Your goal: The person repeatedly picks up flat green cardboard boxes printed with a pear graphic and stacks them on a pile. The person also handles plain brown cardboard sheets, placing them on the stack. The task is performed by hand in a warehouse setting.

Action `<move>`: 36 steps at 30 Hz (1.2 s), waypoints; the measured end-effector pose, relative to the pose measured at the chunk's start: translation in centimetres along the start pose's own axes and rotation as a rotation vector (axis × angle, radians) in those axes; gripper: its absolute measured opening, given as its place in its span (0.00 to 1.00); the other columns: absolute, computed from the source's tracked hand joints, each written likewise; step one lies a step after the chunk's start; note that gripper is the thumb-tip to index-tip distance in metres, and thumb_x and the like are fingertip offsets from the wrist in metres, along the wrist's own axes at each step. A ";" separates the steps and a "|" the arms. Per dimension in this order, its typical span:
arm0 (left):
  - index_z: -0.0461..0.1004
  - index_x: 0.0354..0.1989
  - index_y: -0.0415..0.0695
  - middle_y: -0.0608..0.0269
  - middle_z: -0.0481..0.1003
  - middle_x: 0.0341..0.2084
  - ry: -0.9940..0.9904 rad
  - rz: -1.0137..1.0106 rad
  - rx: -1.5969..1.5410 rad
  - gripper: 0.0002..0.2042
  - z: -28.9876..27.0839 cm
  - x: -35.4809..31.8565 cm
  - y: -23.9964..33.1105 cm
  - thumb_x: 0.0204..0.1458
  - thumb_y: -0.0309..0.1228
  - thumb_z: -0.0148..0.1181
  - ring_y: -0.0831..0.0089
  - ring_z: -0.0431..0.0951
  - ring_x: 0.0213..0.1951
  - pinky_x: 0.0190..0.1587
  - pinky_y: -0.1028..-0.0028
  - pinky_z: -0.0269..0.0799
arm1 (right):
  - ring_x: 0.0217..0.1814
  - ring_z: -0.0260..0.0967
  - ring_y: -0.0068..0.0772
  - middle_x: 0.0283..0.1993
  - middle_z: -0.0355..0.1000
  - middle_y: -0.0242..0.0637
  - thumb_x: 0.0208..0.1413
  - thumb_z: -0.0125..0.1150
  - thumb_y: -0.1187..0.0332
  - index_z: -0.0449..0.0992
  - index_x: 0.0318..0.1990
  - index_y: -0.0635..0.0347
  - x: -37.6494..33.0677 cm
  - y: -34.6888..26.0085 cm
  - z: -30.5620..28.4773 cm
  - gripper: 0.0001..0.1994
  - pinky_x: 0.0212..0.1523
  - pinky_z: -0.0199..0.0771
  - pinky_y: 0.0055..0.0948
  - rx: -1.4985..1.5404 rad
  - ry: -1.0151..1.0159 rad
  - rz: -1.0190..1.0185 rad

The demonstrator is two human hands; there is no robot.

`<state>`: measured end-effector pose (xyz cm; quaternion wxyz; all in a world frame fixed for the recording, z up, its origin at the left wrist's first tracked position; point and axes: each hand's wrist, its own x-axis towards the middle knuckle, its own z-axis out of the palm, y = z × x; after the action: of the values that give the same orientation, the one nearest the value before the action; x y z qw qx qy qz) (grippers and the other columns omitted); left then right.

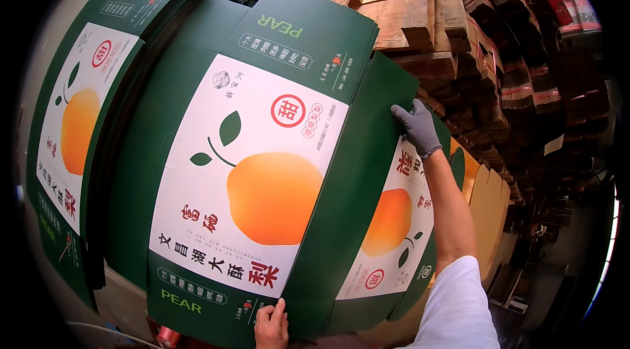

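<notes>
A large flat green carton blank [172, 172], printed with a yellow pear on a white panel, fills the middle of the head view. A second pear panel [387, 231], printed the other way up, lies toward its right side. My bare left hand [271, 327] is closed on the blank's near edge, fingers curled and partly cut off by the frame's lower border. My right hand [418, 128], in a grey glove, grips the right edge farther up, its thumb on the printed face. The fingers behind the card are hidden.
To the left stands a stack of matching green blanks [85, 126]. Wooden pallets [394, 8] lie at the far side, beside bundled stacks of brown cardboard [512, 54]. Plain tan cardboard [489, 205] shows beyond my right forearm. A red object [168, 336] is at the near left.
</notes>
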<state>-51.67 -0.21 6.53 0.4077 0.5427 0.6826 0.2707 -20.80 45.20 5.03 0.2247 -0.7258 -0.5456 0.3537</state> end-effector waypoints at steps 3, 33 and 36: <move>0.72 0.60 0.43 0.49 0.70 0.38 -0.004 0.006 0.000 0.21 -0.1 0.1 0.0 0.56 0.21 0.60 0.51 0.73 0.38 0.41 0.60 0.72 | 0.21 0.66 0.20 0.26 0.68 0.31 0.54 0.68 0.57 0.69 0.43 0.65 -0.1 0.2 0.2 0.21 0.17 0.67 0.21 0.015 -0.002 0.003; 0.73 0.60 0.43 0.49 0.71 0.39 0.001 0.000 0.005 0.21 -0.3 0.2 0.5 0.56 0.21 0.59 0.53 0.74 0.39 0.41 0.62 0.73 | 0.48 0.74 0.49 0.52 0.71 0.45 0.51 0.68 0.56 0.67 0.64 0.51 -2.6 -1.3 3.1 0.32 0.50 0.75 0.41 -0.586 0.406 -0.320; 0.72 0.60 0.43 0.49 0.71 0.39 -0.006 0.000 0.010 0.21 -0.2 0.2 0.4 0.56 0.21 0.59 0.52 0.74 0.39 0.41 0.62 0.73 | 0.47 0.72 0.48 0.55 0.70 0.42 0.54 0.65 0.60 0.74 0.57 0.51 -3.8 -1.7 4.0 0.23 0.49 0.74 0.42 -0.485 0.294 -0.671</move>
<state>-51.65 0.07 6.96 0.4072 0.5455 0.6826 0.2656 -25.50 41.85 4.68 0.2254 -0.5828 -0.7806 0.0156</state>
